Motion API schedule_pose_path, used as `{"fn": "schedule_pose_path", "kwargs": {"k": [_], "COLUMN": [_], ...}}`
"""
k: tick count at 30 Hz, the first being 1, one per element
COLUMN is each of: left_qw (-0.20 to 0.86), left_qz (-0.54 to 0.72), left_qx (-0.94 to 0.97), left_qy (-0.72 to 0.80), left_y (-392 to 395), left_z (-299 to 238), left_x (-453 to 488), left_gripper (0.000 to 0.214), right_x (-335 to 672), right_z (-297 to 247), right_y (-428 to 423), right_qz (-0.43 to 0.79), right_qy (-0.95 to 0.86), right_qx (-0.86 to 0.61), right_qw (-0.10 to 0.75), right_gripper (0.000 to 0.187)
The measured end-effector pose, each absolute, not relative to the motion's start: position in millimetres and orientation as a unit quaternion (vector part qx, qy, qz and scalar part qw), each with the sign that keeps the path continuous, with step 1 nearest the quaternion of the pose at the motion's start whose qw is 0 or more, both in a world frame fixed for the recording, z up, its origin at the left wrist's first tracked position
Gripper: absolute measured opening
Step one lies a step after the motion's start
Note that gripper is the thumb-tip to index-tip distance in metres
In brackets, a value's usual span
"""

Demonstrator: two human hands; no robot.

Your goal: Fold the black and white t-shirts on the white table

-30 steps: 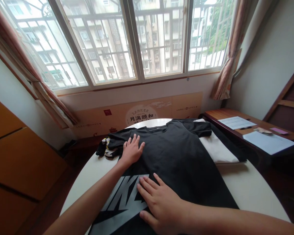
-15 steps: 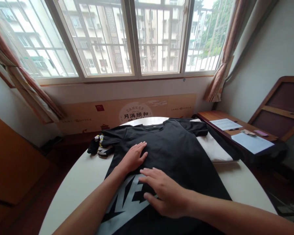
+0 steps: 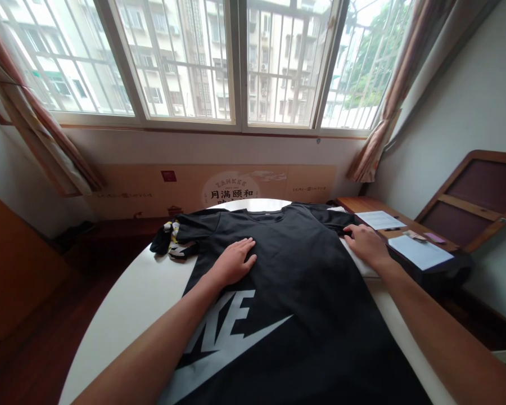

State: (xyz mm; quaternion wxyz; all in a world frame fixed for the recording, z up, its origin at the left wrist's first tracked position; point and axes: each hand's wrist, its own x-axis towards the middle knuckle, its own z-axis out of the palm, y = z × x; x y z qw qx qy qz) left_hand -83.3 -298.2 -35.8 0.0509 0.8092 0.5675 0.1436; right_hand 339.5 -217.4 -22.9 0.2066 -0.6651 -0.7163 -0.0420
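A black T-shirt (image 3: 295, 270) lies flat on a round white table (image 3: 122, 298), its collar at the far side and a large grey sports logo (image 3: 223, 337) on its near part. My left hand (image 3: 234, 261) rests palm-down on the chest of the shirt, fingers slightly apart. My right hand (image 3: 365, 244) is at the hem of the far right sleeve (image 3: 329, 220), its fingertips on the cloth. Beside that hand, a folded white cloth (image 3: 356, 253) is mostly hidden under the shirt. I cannot tell whether the right fingers grip the sleeve.
A bundle of black and yellow cloth (image 3: 171, 244) lies beyond the left sleeve. To the right stands a wooden desk (image 3: 354, 205) with papers (image 3: 419, 252), a pen and a dark bag. A window and printed cardboard panel stand behind the table.
My right hand has moved from the logo up and right to the far sleeve. My left hand stays on the chest. The view has shifted, showing more of the shirt.
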Motion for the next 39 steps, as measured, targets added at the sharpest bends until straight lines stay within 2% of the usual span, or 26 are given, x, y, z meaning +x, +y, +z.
{"fn": "schedule_pose_path", "kwargs": {"k": [5, 11, 20, 24, 29, 33, 39], "left_qw": [0.048, 0.062, 0.057, 0.055, 0.054, 0.053, 0.057], "left_qz": [0.152, 0.157, 0.155, 0.157, 0.167, 0.162, 0.162], "left_qx": [0.809, 0.808, 0.807, 0.807, 0.804, 0.805, 0.804], "left_qy": [0.565, 0.565, 0.568, 0.567, 0.568, 0.568, 0.569], "left_y": [-297, -299, -299, -299, -299, -300, -302], "left_z": [-38, -36, -37, -37, -39, -40, -41], "left_x": [-85, -86, -85, -85, -85, -84, -83], "left_gripper": [0.063, 0.063, 0.062, 0.062, 0.06, 0.06, 0.061], "right_x": [347, 363, 374, 376, 367, 350, 320], "right_z": [-28, -31, -29, -22, 1, 28, 53], "right_y": [-211, -203, -150, -132, -121, -114, -110], "right_qz": [-0.061, -0.03, 0.056, 0.085, 0.047, -0.005, 0.006], "right_qy": [-0.713, -0.701, -0.583, -0.572, -0.579, -0.604, -0.615], "right_qx": [-0.668, -0.669, -0.758, -0.77, -0.772, -0.757, -0.754], "right_qw": [0.203, 0.246, 0.289, 0.27, 0.258, 0.249, 0.231], "right_gripper": [0.017, 0.015, 0.046, 0.041, 0.032, 0.035, 0.03]}}
